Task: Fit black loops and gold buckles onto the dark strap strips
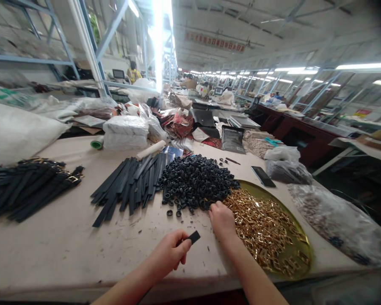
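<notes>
My left hand (174, 249) is closed on a black strap (194, 237), whose flat end sticks out past the thumb. My right hand (221, 218) reaches to the lower right edge of a heap of small black loops (197, 176); its fingertips are bent down and what they hold, if anything, is hidden. Just right of that hand, many gold buckles (260, 224) lie on a round yellow tray (300, 241). Loose black straps (133, 182) are spread left of the loops. Farther left is a pile of black straps with gold buckles (31, 186).
A phone (263, 176) lies behind the tray. Plastic-wrapped white packs (126, 132), a green-ended roll (97, 143) and a grey bag (233, 139) stand toward the back of the table (60, 250). A clear plastic bag (339, 220) is at the right edge.
</notes>
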`<state>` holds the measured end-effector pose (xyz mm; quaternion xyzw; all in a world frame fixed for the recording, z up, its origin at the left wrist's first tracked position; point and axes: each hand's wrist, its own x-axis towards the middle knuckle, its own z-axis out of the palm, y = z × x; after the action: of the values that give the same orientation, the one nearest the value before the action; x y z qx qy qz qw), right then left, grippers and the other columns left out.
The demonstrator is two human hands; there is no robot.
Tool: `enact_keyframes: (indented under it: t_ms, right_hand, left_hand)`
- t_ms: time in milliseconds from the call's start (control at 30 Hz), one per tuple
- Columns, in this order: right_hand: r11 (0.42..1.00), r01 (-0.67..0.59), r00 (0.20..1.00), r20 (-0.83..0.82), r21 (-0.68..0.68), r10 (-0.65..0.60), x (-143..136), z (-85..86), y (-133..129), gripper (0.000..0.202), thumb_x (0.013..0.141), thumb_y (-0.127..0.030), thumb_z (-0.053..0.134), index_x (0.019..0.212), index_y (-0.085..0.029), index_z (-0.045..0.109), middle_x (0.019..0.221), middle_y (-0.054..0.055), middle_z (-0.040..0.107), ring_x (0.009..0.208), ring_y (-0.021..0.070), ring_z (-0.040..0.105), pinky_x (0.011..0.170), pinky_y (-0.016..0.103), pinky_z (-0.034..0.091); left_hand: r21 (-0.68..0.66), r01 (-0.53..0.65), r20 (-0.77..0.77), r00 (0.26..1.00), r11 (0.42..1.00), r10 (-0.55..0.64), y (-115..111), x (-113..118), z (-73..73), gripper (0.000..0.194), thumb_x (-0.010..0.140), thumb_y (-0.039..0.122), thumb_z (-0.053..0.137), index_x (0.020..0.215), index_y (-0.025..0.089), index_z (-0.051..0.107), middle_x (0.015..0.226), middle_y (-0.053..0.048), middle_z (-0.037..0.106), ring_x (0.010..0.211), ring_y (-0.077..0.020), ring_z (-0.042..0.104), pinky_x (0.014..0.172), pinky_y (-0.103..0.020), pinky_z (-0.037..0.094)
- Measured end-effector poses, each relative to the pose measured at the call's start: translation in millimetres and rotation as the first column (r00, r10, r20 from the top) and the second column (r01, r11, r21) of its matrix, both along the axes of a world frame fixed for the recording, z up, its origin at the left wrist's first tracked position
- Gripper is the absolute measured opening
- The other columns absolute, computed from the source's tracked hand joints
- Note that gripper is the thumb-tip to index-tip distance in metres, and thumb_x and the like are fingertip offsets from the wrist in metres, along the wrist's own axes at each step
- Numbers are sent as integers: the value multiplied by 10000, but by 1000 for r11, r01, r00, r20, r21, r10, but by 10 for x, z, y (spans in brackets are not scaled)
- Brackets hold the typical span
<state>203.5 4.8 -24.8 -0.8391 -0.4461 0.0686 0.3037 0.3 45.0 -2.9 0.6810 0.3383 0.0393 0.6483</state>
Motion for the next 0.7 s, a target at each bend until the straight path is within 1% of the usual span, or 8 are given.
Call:
enact_keyframes:
  t_ms: [100, 167, 233, 300, 367, 467, 600, 700]
  right_hand:
    - [999, -40, 993, -110, 12, 41, -111, 24, -185, 117, 782, -241, 472, 708, -175, 533, 748, 56, 586, 713, 173, 552, 671, 297, 409]
    - [994, -85, 933, -346, 66, 103, -233, 67, -338, 180, 791, -350, 478, 743, -182, 522, 674, 13, 581, 623, 141, 551, 606, 266, 429]
    - [980, -40, 757, -634, 194, 156, -377, 119, -466, 240, 736, -420, 555, 778, -187, 510, 663, -18, 566, 592, 119, 539, 582, 249, 435]
    - [956, 82, 554, -811, 280, 190, -513, 169, -550, 319, 652, -416, 656, 826, -189, 514, 699, -28, 560, 610, 106, 529, 598, 245, 435]
    - [946, 153, 455, -871, 284, 188, -616, 204, -593, 351, 613, -388, 703, 840, -181, 534, 707, -27, 564, 622, 97, 526, 613, 238, 431]
    - [953, 198, 303, -939, 228, 161, -707, 222, -610, 316, 590, -348, 734, 773, -158, 559, 662, -30, 564, 606, 85, 523, 617, 227, 429]
    - [942, 291, 2, -985, 166, 173, -781, 217, -606, 305, 559, -275, 764, 768, -165, 569, 632, -51, 568, 567, 50, 516, 599, 188, 446]
    - [907, 398, -111, -974, 137, 196, -826, 218, -613, 318, 537, -226, 776, 779, -181, 575, 630, -56, 587, 558, 49, 530, 604, 187, 472]
  left_hand:
    - [18, -44, 7, 999, 999, 44, 5, -33, 54, 232, 779, 394, 396, 757, 173, 463, 473, 77, 444, 361, -66, 343, 352, -174, 271]
    - [68, -53, 31, 998, 996, 51, -13, -14, 119, 256, 792, 413, 391, 752, 174, 474, 487, 73, 455, 370, -65, 349, 370, -178, 270]
    - [147, -52, 52, 998, 988, 45, -44, 34, 181, 266, 807, 410, 385, 741, 175, 491, 502, 68, 469, 392, -65, 368, 400, -181, 273]
    - [231, -48, 50, 998, 972, 37, -79, 84, 222, 253, 813, 387, 392, 727, 177, 504, 505, 65, 472, 428, -71, 395, 436, -187, 281]
    - [314, -42, 32, 999, 948, 34, -109, 111, 243, 233, 814, 358, 398, 714, 179, 508, 506, 61, 470, 465, -81, 417, 463, -194, 280]
    - [448, -25, -7, 999, 894, 31, -140, 96, 258, 217, 814, 328, 396, 698, 182, 508, 537, 47, 479, 505, -92, 426, 482, -210, 254]
    - [589, -4, -71, 996, 808, 56, -175, 49, 264, 189, 810, 305, 401, 711, 192, 516, 558, 35, 477, 515, -99, 416, 496, -228, 217]
    - [609, 13, -105, 992, 793, 64, -198, 46, 236, 189, 815, 304, 392, 722, 198, 519, 551, 30, 474, 508, -104, 417, 494, -233, 202]
